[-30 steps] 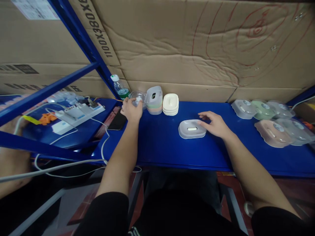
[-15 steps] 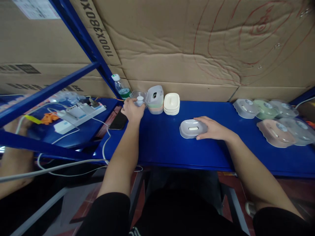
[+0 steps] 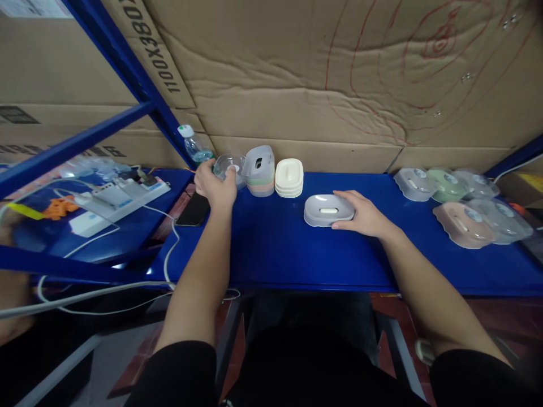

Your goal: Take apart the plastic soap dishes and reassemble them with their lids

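My left hand is at the back left of the table, pinching the near edge of a clear plastic lid. Its thumb lies over the lid and the other fingers are round the left side, partly hidden. My right hand grips the right end of a shallow grey soap dish with a pale oblong piece in its middle. That dish sits upright on the blue table. Beside the lid stand nested grey, green and pink dishes, then a stack of cream inserts.
Several lidded boxes in grey, green and pink stand at the right of the blue table. A water bottle and a black phone are at the left. Past a blue frame are a power strip, cables and another person's arm.
My left hand has shifted slightly left, and its thumb now lies over the clear lid. My right hand stays on the grey dish. The whole view has shifted a little.
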### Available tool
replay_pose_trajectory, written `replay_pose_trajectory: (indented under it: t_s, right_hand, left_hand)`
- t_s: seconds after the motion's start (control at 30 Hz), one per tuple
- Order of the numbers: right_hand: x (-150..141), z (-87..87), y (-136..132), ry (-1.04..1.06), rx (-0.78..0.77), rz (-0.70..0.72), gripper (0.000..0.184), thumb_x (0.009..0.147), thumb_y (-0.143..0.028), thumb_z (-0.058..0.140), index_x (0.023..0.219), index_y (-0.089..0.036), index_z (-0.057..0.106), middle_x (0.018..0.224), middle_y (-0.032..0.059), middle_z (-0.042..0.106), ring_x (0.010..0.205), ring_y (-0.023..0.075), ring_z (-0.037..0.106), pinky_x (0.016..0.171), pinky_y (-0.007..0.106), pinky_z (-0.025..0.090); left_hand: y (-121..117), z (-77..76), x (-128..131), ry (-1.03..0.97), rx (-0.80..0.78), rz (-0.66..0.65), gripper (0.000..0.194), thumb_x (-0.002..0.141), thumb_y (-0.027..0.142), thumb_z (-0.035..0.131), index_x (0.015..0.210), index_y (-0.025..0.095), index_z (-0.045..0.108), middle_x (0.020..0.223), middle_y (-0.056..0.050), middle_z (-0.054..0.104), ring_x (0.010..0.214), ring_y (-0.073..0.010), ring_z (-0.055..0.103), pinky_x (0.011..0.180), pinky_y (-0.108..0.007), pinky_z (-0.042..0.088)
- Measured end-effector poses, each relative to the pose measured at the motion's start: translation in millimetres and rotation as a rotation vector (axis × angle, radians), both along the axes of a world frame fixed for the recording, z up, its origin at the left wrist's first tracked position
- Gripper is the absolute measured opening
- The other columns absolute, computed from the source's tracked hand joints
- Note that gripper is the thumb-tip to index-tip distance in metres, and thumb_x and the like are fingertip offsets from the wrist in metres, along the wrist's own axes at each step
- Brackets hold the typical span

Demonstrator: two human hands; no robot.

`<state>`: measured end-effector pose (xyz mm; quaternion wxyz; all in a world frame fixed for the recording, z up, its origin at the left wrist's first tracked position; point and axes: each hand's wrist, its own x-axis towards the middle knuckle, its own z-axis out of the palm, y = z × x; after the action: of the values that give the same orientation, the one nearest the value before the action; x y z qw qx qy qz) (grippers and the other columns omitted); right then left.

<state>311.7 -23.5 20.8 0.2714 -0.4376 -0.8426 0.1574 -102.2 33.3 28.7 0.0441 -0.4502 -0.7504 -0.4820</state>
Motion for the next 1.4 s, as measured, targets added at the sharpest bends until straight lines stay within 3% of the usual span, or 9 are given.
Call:
replay_pose_trajectory:
  t_s: [0.13, 0.2, 0.3, 0.4, 0.57, 0.8, 1.0, 1.1, 1.4]
  right_hand:
    - [-3.4, -2.3, 0.8, 0.050, 0.032, -0.023, 0.100, 0.072, -0.085, 0.082, 0.153, -0.029, 0.061, 0.145, 0.0158, 0.068, 0.135, 0.0425, 0.065, 0.115, 0.067, 0.052]
    - [-5.8, -5.3, 1.2, 0.059, 0.043, -0.031, 0.099, 0.073, -0.086, 0.081, 0.151, -0.028, 0.062, 0.143, 0.0161, 0.069, 0.134, 0.0418, 0.066, 0.115, 0.065, 0.053]
    - [-9.0, -9.5, 1.6, 0.060, 0.055, -0.030, 0.099, 0.074, -0.087, 0.079, 0.149, -0.025, 0.063, 0.143, 0.0174, 0.069, 0.132, 0.0412, 0.067, 0.112, 0.063, 0.055]
    - [-11.0, -12.0, 1.8, 0.064, 0.059, -0.003, 0.099, 0.074, -0.088, 0.078, 0.148, -0.023, 0.064, 0.142, 0.0181, 0.070, 0.130, 0.0409, 0.068, 0.111, 0.063, 0.056]
    - [-14.1, -13.0, 0.3, 0.079, 0.054, 0.029, 0.093, 0.077, -0.084, 0.079, 0.148, -0.026, 0.064, 0.142, 0.0159, 0.071, 0.128, 0.0401, 0.069, 0.109, 0.063, 0.057]
    - [-15.4, -16.4, 2.0, 0.099, 0.059, 0.053, 0.087, 0.080, -0.081, 0.079, 0.147, -0.027, 0.065, 0.140, 0.0152, 0.072, 0.126, 0.0393, 0.070, 0.108, 0.062, 0.057]
    - [-15.6, -17.2, 2.3, 0.107, 0.090, 0.058, 0.090, 0.077, -0.079, 0.083, 0.148, -0.026, 0.064, 0.143, 0.0163, 0.070, 0.131, 0.0405, 0.068, 0.112, 0.062, 0.056]
    - [-16.0, -18.3, 2.3, 0.103, 0.097, 0.067, 0.088, 0.079, -0.078, 0.083, 0.149, -0.027, 0.064, 0.144, 0.0164, 0.070, 0.132, 0.0407, 0.067, 0.112, 0.062, 0.056]
    - [-18.5, -20.0, 3.9, 0.133, 0.072, 0.045, 0.082, 0.079, -0.077, 0.082, 0.141, -0.025, 0.068, 0.141, 0.0158, 0.073, 0.132, 0.0401, 0.069, 0.113, 0.062, 0.056]
  left_hand:
    - [-18.1, 5.6, 27.3, 0.215, 0.300, -0.145, 0.039, 0.098, 0.037, 0.060, 0.135, 0.024, 0.058, 0.150, -0.014, 0.061, 0.146, -0.0324, 0.053, 0.126, -0.057, 0.037]
    - [-29.0, 3.1, 50.1, 0.351, 0.414, -0.415, 0.039, 0.098, 0.045, 0.063, 0.131, 0.025, 0.059, 0.140, -0.013, 0.066, 0.138, -0.0317, 0.060, 0.120, -0.056, 0.044]
    - [-43.8, -6.6, 87.9, 0.541, 0.415, -0.941, 0.059, 0.092, 0.060, 0.072, 0.138, 0.025, 0.058, 0.137, -0.014, 0.069, 0.129, -0.0333, 0.065, 0.113, -0.056, 0.050]
    - [-52.8, -17.3, 114.3, 0.618, 0.336, -1.187, 0.070, 0.093, 0.061, 0.073, 0.147, 0.020, 0.055, 0.148, -0.019, 0.063, 0.135, -0.0361, 0.062, 0.115, -0.056, 0.050]
    - [-53.6, -23.9, 117.2, 0.583, 0.093, -1.252, 0.077, 0.092, 0.057, 0.076, 0.154, 0.018, 0.053, 0.157, -0.021, 0.057, 0.143, -0.0401, 0.055, 0.119, -0.061, 0.046]
    - [-51.7, -23.6, 111.9, 0.519, 0.037, -1.257, 0.089, 0.084, 0.049, 0.083, 0.160, 0.019, 0.048, 0.160, -0.021, 0.053, 0.145, -0.0413, 0.053, 0.122, -0.063, 0.043]
    - [-47.7, -27.6, 112.5, 0.462, -0.016, -1.296, 0.107, 0.084, 0.073, 0.080, 0.164, 0.015, 0.041, 0.163, -0.025, 0.051, 0.150, -0.0440, 0.050, 0.124, -0.065, 0.041]
    - [-47.4, -29.0, 112.7, 0.448, -0.033, -1.304, 0.100, 0.089, 0.066, 0.078, 0.164, 0.014, 0.040, 0.164, -0.026, 0.050, 0.152, -0.0421, 0.049, 0.126, -0.063, 0.042]
    - [-51.0, -24.4, 113.3, 0.454, -0.138, -1.291, 0.100, 0.081, 0.051, 0.087, 0.163, 0.015, 0.042, 0.167, -0.026, 0.045, 0.153, -0.0422, 0.049, 0.126, -0.062, 0.043]
